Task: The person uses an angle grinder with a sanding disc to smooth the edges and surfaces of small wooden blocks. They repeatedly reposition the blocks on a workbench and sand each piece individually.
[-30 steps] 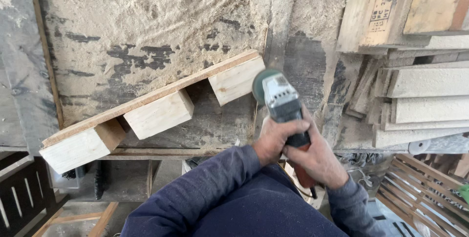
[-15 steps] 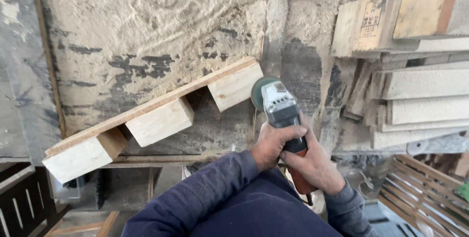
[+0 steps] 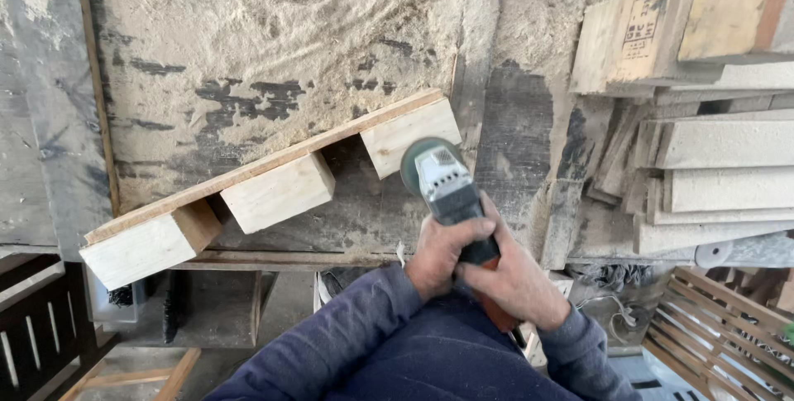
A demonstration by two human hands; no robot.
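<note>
Angle grinder [image 3: 447, 186] is gripped by both hands, the left hand [image 3: 442, 254] closed on its body and the right hand [image 3: 517, 281] closed behind it. Compared with a second ago, its disc has moved closer to the end block [image 3: 411, 135] of the pallet piece [image 3: 265, 182] on the dusty workbench [image 3: 248, 45]. It now seems to touch the block's lower corner, so the sanding contact looks about made.
</note>
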